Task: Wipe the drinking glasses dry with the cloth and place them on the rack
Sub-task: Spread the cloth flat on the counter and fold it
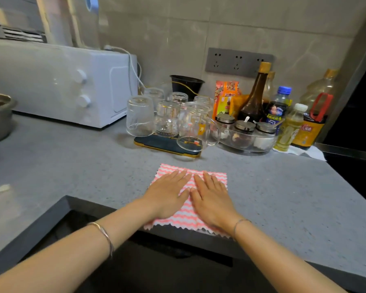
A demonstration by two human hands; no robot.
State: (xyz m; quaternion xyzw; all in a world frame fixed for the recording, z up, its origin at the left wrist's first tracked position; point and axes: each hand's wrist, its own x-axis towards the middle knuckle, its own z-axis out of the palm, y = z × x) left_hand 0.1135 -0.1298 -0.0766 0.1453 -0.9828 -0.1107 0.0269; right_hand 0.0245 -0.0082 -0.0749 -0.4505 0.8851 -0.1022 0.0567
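2 hands: left hand, right hand flat, grip empty | 1 cloth | ~6 glasses

You face a grey speckled countertop that runs back to a wall of large grey tiles. On that wall sits a dark grey socket strip with three outlets. A white microwave oven stands toward the counter's back left, its white cable trailing behind. The counter's front edge steps inward on your left, dark beneath it. Soft, even light falls throughout.
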